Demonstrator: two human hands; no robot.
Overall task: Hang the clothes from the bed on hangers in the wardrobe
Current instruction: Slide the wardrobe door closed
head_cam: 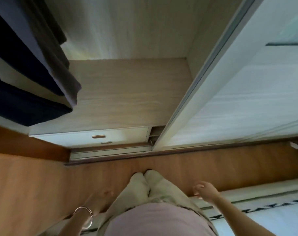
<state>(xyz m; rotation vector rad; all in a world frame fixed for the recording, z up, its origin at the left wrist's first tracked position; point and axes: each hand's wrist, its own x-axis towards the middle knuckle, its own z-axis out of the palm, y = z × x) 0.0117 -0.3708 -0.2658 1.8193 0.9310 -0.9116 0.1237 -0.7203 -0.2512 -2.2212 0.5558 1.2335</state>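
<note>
Clothes [31, 79] hang well apart from the fingers [198, 186].

Hanging clothes [25, 74]: soft matt cloth, navy and grey, no sheen. Wardrobe back wall [127, 26] and shelf board [127, 92]: pale wood-grain laminate, matt, finely streaked. Drawer front [76, 137]: smooth, pale, slight gloss – handle [98, 136] wood-toned. Sliding door [238, 99]: white, faint horizontal texture, metal-looking edge strip. Floor [34, 184]: warm brown wood, smooth, satin. Socks [139, 183], trousers [165, 189]: pale matt cloth. Bangle [84, 217] – polished metal, bright glint.
</note>
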